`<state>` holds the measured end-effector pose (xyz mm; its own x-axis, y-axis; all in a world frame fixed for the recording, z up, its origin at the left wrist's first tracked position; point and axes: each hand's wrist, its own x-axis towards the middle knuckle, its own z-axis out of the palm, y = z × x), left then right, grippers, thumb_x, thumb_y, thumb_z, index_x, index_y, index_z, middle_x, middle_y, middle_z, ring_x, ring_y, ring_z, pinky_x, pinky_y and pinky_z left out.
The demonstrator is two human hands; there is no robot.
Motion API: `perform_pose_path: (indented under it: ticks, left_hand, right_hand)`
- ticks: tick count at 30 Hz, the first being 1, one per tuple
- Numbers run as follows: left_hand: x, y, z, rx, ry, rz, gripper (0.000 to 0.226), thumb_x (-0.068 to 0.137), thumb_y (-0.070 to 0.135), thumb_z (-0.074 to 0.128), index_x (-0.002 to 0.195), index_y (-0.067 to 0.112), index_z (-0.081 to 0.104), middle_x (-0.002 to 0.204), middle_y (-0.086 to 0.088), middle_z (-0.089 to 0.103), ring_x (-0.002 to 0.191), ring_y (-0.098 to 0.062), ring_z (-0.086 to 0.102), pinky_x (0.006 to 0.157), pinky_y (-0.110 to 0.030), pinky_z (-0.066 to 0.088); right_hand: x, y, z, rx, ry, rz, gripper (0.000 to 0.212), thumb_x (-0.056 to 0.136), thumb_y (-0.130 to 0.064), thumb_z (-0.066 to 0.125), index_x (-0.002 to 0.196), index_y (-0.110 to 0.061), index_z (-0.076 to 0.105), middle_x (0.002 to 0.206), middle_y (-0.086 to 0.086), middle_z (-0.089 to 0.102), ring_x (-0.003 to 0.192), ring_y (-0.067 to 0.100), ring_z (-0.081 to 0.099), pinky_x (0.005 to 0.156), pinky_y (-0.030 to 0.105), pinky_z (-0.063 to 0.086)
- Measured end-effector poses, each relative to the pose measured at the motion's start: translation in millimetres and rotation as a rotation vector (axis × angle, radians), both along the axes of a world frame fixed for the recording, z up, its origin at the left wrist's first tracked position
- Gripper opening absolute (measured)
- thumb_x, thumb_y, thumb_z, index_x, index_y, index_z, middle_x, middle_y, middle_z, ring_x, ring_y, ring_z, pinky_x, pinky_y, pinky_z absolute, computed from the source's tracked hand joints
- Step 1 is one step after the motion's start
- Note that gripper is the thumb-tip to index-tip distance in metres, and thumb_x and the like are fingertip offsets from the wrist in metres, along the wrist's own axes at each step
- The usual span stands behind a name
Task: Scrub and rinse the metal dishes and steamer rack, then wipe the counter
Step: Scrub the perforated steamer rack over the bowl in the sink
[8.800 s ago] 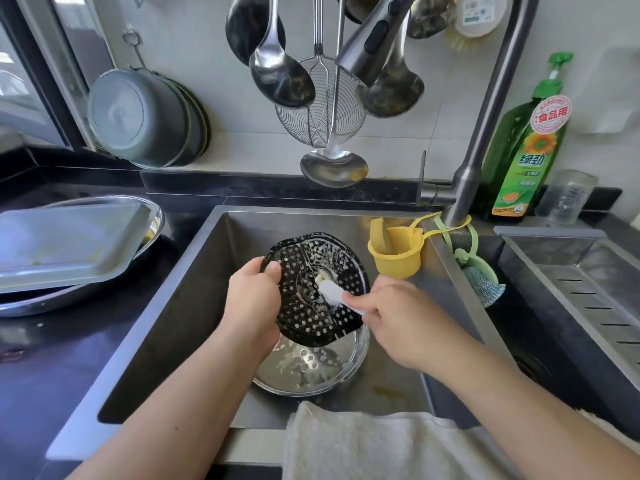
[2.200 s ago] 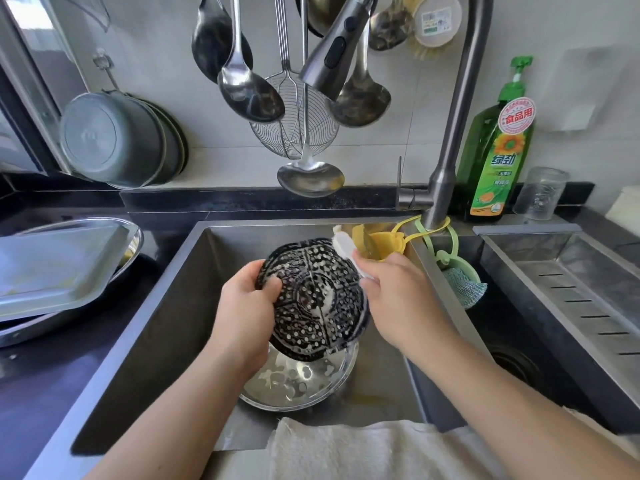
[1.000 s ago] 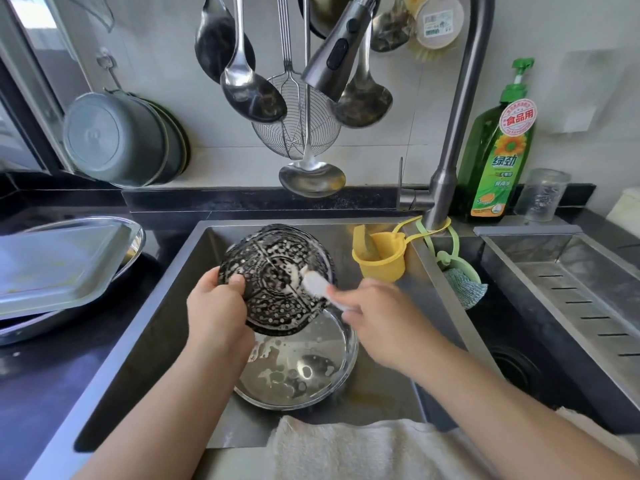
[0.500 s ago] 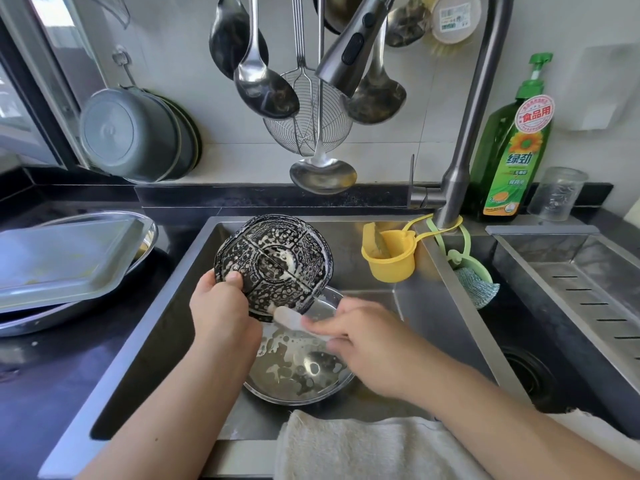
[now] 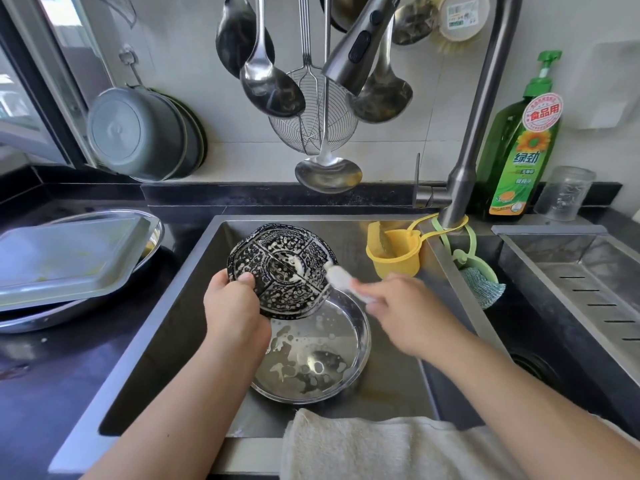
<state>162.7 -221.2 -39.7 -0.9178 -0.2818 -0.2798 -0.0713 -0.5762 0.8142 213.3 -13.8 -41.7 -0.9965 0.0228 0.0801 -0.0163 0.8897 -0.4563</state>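
Over the sink point(image 5: 194, 258), at about 12 o'clock from the round metal dish point(image 5: 332, 344) on its floor: steamer rack point(image 5: 280, 268) held tilted, dark, perforated, streaked with white suds. Left hand point(image 5: 232, 306) clamped on the rack's lower left edge, thumb on the sudsy face. Right hand point(image 5: 412, 310) blurred, fingers apparently wrapped round the handle of a white brush point(image 5: 341, 277), bristle end touching the rack's rim at 3 o'clock. Hands apart, each busy with its own thing. Suds and cloudy water pooled in the dish below (drip from the rack, by the look of it).

Step in hand, by judgement: scrubbing the rack, not yet rinsing. No water running from the faucet point(image 5: 481, 109), spray head point(image 5: 360, 46) hanging idle above.

At 9 o'clock from the sink, on the dark counter point(image 5: 52, 382): a rectangular metal tray point(image 5: 65, 258) lying on a round pan point(image 5: 34, 317), yellowish residue showing, apparently unwashed. At 6 o'clock, a pale towel point(image 5: 374, 448) draped over the sink's front edge. At 2 o'clock, a green soap bottle point(image 5: 523, 143).

Next move probably calls for working the bristles over the remaining holes, then turning on the water to flush the foam; firm hold needed on a slick, soapy rack. Much left: dish, tray, pan, counter wipe.
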Motion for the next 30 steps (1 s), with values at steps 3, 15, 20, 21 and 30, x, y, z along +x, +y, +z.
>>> perform_pose_path:
  ticks: [3, 15, 20, 21, 30]
  left_hand:
    - [-2, -1, 1, -0.118, -0.023, -0.049, 0.041, 0.102, -0.011, 0.035, 0.128, 0.013, 0.057, 0.121, -0.015, 0.064, 0.102, -0.03, 0.068, 0.079, -0.042, 0.061]
    - [5, 5, -6, -0.987, 0.081, -0.544, 0.056, 0.092, -0.011, 0.057, 0.139, 0.018, 0.057, 0.112, -0.001, 0.07, 0.071, -0.006, 0.067, 0.066, -0.018, 0.057]
    - [11, 6, 2, -1.462, 0.42, -0.299, 0.04, 0.092, 0.005, 0.067, 0.121, 0.031, 0.072, 0.097, 0.005, 0.077, 0.07, -0.01, 0.068, 0.067, -0.026, 0.058]
    - [13, 4, 5, -1.504, 0.43, -0.229, 0.024, 0.093, 0.016, 0.071, 0.109, 0.034, 0.074, 0.088, 0.007, 0.077, 0.07, -0.013, 0.069, 0.069, -0.034, 0.059]
    - [17, -5, 7, -2.102, 0.055, -0.453, 0.02, 0.096, 0.047, 0.064, 0.099, 0.028, 0.07, 0.079, 0.006, 0.061, 0.074, -0.025, 0.06, 0.064, -0.032, 0.045]
  right_hand:
    - [0, 20, 4, -0.044, 0.135, -0.183, 0.046, 0.103, -0.019, 0.053, 0.141, -0.045, 0.054, 0.091, -0.009, 0.045, 0.079, 0.014, 0.051, 0.062, 0.029, 0.043]
    - [-4, 38, 8, -0.329, 0.296, -0.297, 0.046, 0.101, -0.013, 0.059, 0.14, -0.038, 0.057, 0.089, -0.001, 0.053, 0.07, 0.011, 0.05, 0.058, 0.022, 0.036]
    - [-4, 40, 7, -0.33, 0.306, -0.289, 0.046, 0.101, -0.015, 0.06, 0.14, -0.038, 0.057, 0.093, 0.0, 0.054, 0.073, 0.012, 0.052, 0.06, 0.024, 0.038]
    - [-4, 41, 7, -0.328, 0.304, -0.29, 0.046, 0.101, -0.015, 0.059, 0.14, -0.039, 0.057, 0.093, 0.0, 0.054, 0.073, 0.012, 0.052, 0.059, 0.024, 0.038]
    - [-3, 37, 7, -0.303, 0.27, -0.276, 0.046, 0.102, -0.014, 0.059, 0.14, -0.04, 0.057, 0.091, -0.004, 0.052, 0.075, 0.012, 0.051, 0.059, 0.022, 0.038]
